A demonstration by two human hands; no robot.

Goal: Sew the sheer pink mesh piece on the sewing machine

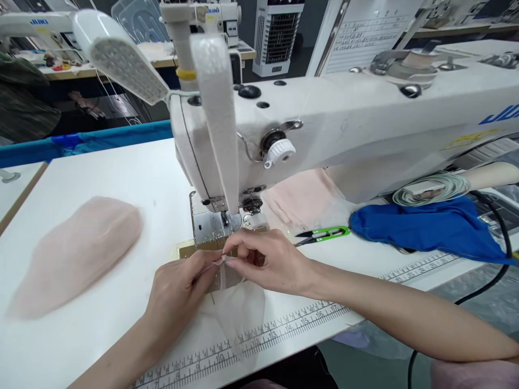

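Note:
My left hand (178, 294) and my right hand (267, 259) meet just in front of the presser foot (227, 220) of a white sewing machine (324, 129). Both pinch the top edge of a sheer pale mesh piece (239, 313) that lies on the white table (121, 178) toward me. A white elastic tape (217, 108) hangs from above the machine down to the needle area. The fingers of both hands are closed on the fabric edge.
A stack of pale pink mesh pieces (77, 251) lies at the left. Green thread snips (324, 234) and a blue cloth (425, 227) lie to the right, with pink fabric (302, 197) behind. A lamp head (121, 59) hangs upper left. A printed ruler (284, 324) runs along the table's front edge.

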